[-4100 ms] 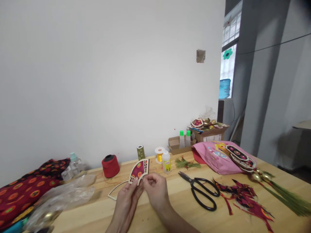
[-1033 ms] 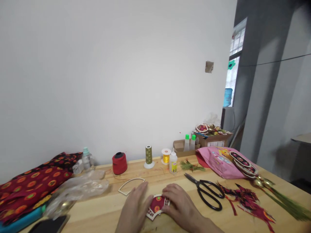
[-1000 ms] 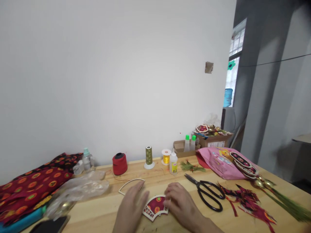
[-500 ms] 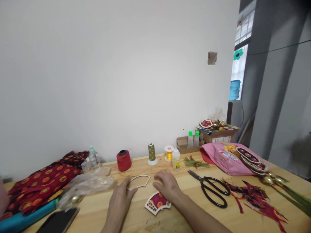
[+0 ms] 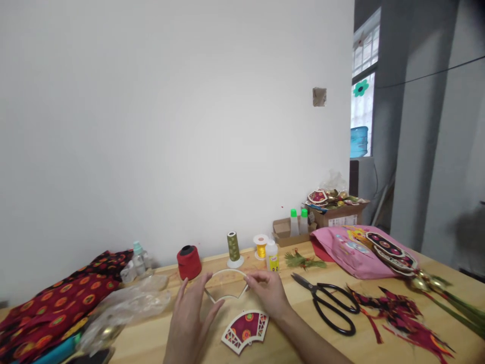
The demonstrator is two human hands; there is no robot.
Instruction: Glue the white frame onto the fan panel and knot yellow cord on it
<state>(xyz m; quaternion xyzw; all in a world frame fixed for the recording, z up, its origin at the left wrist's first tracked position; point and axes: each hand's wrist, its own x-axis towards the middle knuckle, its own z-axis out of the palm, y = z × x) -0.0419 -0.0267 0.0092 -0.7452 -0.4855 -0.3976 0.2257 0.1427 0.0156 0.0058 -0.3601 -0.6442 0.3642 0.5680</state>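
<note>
A thin, pale fan-shaped frame (image 5: 228, 270) with a hollow middle is raised a little off the table between my two hands. My right hand (image 5: 271, 296) pinches its right end between thumb and fingers. At the frame's left end, my left hand (image 5: 191, 318) has its thumb and fingertips around the edge. Just below, a fan-shaped ornament (image 5: 245, 328) lies flat on the wooden table. Its middle is dark red patterned cloth, with pale cut-out lattice at both sides.
Black-handled scissors (image 5: 333, 306) and cloth scraps (image 5: 405, 316) lie to the right. Behind stand a red thread cone (image 5: 189, 263), a green thread spool (image 5: 233, 247), a yellow spool (image 5: 261, 247) and a glue bottle (image 5: 272, 257). Patterned cloth (image 5: 76, 288) and a plastic bag (image 5: 129, 303) lie left.
The hollow frame has come up off the table and to the right. My right hand has left the patterned ornament and taken the frame's right end. The view has shifted slightly.
</note>
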